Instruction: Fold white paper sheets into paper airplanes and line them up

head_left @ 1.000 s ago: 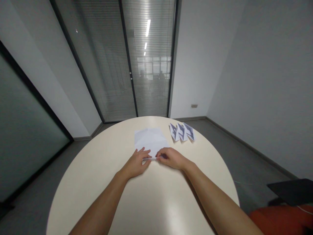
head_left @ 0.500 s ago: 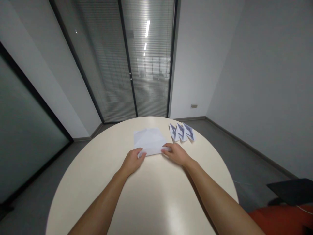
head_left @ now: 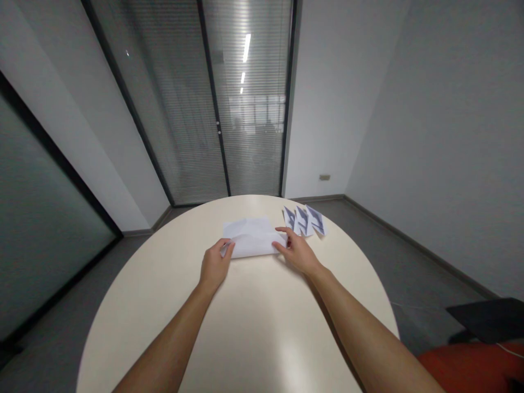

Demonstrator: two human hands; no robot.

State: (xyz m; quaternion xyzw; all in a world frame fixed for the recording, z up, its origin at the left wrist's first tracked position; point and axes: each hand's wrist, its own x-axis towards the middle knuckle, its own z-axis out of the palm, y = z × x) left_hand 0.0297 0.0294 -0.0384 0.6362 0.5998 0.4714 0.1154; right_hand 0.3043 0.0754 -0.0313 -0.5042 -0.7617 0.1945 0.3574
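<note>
White paper sheet [head_left: 256, 245], head view: lies toward 12 o'clock on the bench [head_left: 249, 322], near part doubled over into a flap. Your left hand [head_left: 213, 266] is at its 9 o'clock end, fingers pinching the corner. Your right hand [head_left: 302, 255] is at 3 o'clock, thumb and index parted across that end; whether they pinch, cannot tell. Three folded papers [head_left: 302, 220] sit at 1 o'clock. Judgement: match your pull on both ends, square the edges, then press outward from the middle, lightly.

On one table [head_left: 164, 305]: one white sheet [head_left: 254, 245], three folded papers [head_left: 303, 221]; over it: one left hand [head_left: 215, 263], one right hand [head_left: 301, 255].
</note>
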